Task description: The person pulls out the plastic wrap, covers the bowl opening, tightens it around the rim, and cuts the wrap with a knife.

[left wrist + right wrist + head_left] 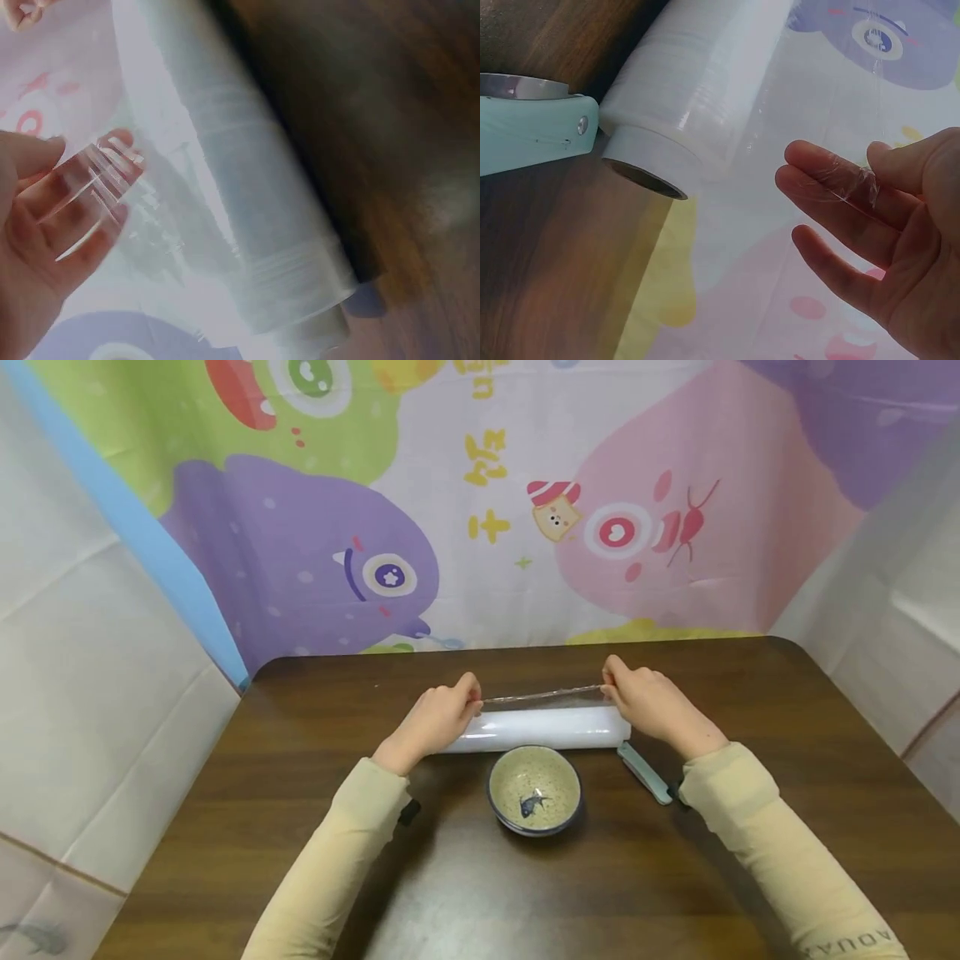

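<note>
"Roll (543,729) — where is it?"

"Crosswise on the table (600,893), at twelve o'clock from the bowl (535,791), film (543,695) drawn out toward twelve."

"Anything in the way?"

"Bowl sits close on the near side. At three o'clock from it lies a knife (645,774), one end by the roll's right end; whether they touch, I cannot tell. Past the table hangs a curtain (495,568)."

"And the hands?"

"Left hand (441,714) at ten, right hand (651,700) at two, both pinching the film's edge, taut between them. Forearms slant in from seven and five."
</note>
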Demonstrator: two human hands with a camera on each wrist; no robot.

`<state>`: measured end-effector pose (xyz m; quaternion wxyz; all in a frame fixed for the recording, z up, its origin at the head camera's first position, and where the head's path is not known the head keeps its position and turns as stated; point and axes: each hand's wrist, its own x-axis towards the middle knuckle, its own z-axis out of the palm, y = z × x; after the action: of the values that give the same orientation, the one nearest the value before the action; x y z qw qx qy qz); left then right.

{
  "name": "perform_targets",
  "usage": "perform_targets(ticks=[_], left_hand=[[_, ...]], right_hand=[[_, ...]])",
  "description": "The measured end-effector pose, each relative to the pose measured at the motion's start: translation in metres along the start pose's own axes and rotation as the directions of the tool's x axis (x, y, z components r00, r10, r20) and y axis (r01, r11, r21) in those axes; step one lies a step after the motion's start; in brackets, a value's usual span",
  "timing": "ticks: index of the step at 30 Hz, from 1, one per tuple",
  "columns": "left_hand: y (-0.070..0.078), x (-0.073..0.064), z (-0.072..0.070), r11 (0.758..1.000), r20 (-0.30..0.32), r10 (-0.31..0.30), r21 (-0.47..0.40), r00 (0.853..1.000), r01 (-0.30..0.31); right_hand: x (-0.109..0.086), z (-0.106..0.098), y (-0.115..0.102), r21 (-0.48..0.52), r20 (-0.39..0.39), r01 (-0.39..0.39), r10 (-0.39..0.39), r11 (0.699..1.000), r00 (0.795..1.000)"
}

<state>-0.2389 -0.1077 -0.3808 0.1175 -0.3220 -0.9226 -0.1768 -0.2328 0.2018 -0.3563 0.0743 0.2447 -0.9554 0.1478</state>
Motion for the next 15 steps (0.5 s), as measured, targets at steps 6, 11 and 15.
perform_targets(ticks=[6, 11, 15], left_hand=[[-0.011, -0.009, -0.011, 0.981, 0.116, -0.14, -0.115, 0.983, 0.153], [-0.016, -0.022, -0.014, 0.971, 0.183, -0.218, -0.052, 0.958, 0.231], [-0.016, -0.028, -0.009, 0.985, 0.142, -0.161, 0.092, 0.977, 0.149]], right_hand=[[0.0, 0.0, 0.0, -0.002, -0.002, -0.011, 0.011, 1.0, 1.0], [0.0, -0.001, 0.0, 0.007, 0.015, -0.019, 0.019, 1.0, 1.0], [-0.001, 0.0, -0.002, 0.012, 0.011, -0.02, 0.019, 1.0, 1.0]])
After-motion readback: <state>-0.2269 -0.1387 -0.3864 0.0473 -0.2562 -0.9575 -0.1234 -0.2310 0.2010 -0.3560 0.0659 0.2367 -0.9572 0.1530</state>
